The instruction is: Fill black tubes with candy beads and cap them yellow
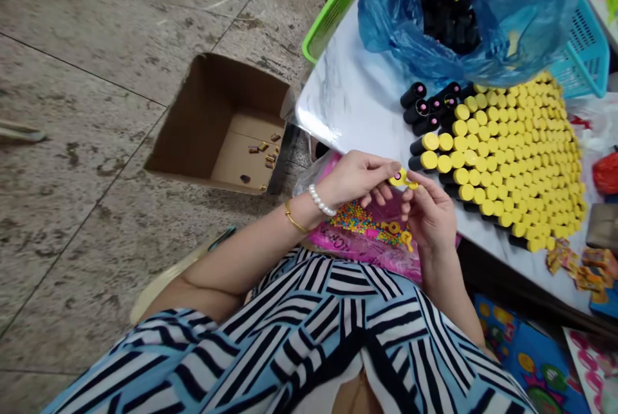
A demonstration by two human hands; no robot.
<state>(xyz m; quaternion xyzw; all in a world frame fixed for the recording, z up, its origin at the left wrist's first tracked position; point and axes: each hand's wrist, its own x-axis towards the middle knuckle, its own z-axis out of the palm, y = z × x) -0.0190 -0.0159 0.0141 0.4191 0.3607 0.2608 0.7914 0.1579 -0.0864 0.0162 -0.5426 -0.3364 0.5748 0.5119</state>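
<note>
Your left hand (357,177) and right hand (429,211) pinch a small yellow piece (402,178) above a pink bag (381,253), fingers hiding much of its shape. To the right, yellow-capped black tubes (502,156) stand in rows on the table (347,85), their far edge under a blue plastic bag (483,15).

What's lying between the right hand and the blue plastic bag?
In the head view, rows of yellow-capped black tubes lie between the right hand and the blue plastic bag.
</note>
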